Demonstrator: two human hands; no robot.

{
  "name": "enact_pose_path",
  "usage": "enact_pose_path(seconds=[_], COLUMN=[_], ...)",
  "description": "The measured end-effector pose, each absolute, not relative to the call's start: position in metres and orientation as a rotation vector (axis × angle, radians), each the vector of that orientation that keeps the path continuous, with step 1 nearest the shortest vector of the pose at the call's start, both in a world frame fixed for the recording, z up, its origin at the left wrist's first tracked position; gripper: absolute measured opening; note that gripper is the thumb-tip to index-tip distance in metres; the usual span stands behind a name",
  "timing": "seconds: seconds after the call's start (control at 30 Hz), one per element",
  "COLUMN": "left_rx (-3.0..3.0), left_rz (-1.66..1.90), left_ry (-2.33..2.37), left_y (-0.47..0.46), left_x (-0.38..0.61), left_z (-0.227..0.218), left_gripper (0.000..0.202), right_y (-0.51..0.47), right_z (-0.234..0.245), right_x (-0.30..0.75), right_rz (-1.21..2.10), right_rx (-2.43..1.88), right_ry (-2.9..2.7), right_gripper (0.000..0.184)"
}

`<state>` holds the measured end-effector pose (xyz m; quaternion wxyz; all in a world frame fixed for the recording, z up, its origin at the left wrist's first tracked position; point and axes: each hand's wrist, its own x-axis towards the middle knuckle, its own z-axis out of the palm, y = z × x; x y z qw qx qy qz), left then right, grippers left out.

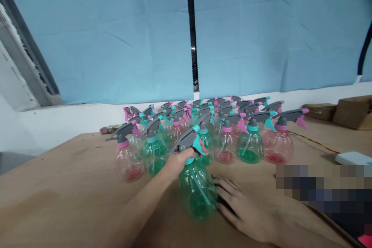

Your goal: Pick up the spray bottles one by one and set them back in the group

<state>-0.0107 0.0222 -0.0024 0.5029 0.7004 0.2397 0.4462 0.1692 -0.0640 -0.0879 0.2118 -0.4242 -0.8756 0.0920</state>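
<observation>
My left hand is wrapped round the neck of a green see-through spray bottle, just under its grey head, with fingers by the turquoise trigger. The bottle is slightly tilted, and a thin tube shows inside it. Beside its lower right side my right hand lies palm down on the wooden table, fingers stretched out and holding nothing. Whether its fingertips touch the bottle I cannot tell. Just behind stand a pink spray bottle and another green spray bottle in a front row.
Several more pink and green spray bottles crowd together toward the wall. At the right are a cardboard box, a white device and a thin cable. A blue sheet covers the wall behind.
</observation>
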Motion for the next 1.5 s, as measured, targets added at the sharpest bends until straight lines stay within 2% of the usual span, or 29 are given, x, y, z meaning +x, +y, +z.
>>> enact_pose_path(seconds=[0.17, 0.5, 0.83, 0.93, 1.13, 1.4, 1.5], left_rx=[1.698, 1.630, 1.684, 1.704, 1.779, 2.067, 2.129], left_rz=[1.063, 1.067, 1.068, 1.083, 0.916, 1.036, 1.224], left_ry=[0.586, 0.483, 0.623, 0.618, 0.552, 1.037, 1.123], left_y=[0.016, 0.030, 0.023, 0.019, 0.015, -0.028, -0.035], left_x=[-0.012, -0.010, -0.009, -0.007, -0.010, -0.011, -0.018], left_z=[0.000, -0.010, -0.007, 0.001, -0.001, -0.017, -0.025], left_gripper=[0.019, 0.032, 0.022, 0.025, 0.030, 0.017, 0.026], right_y=[-0.064, -0.064, -0.063, -0.063, -0.064, -0.063, -0.063], right_z=[-0.088, -0.089, -0.091, -0.091, -0.087, -0.085, -0.086], right_x=[0.169, 0.170, 0.171, 0.171, 0.171, 0.172, 0.172], right_rz=[0.245, 0.215, 0.221, 0.203, 0.195, 0.169, 0.179], right_rx=[-1.177, -1.155, -1.166, -1.169, -1.170, -1.165, -1.167], right_ry=[-2.433, -2.423, -2.433, -2.431, -2.460, -2.478, -2.468], right_gripper=[0.042, 0.042, 0.041, 0.040, 0.036, 0.033, 0.035])
